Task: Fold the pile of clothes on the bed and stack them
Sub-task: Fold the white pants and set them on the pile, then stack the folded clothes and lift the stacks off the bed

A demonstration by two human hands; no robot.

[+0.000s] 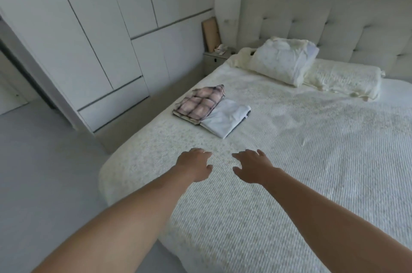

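Observation:
A folded pink plaid garment (pixel 199 103) lies on the bed (pixel 312 161) near its left edge, on top of other folded cloth. Right beside it, touching, is a folded white garment (pixel 224 117) with a dark piece peeking out underneath. My left hand (pixel 194 165) and my right hand (pixel 250 166) reach forward side by side over the cream bedspread, a short way in front of the folded clothes. Both hands hold nothing and their fingers are apart.
Pillows (pixel 283 60) and a rolled cream blanket (pixel 343 78) lie by the padded grey headboard (pixel 334 22). White wardrobe doors (pixel 100 27) run along the left wall. A small nightstand (pixel 217 57) stands in the corner. Grey floor (pixel 44 172) borders the bed's left side.

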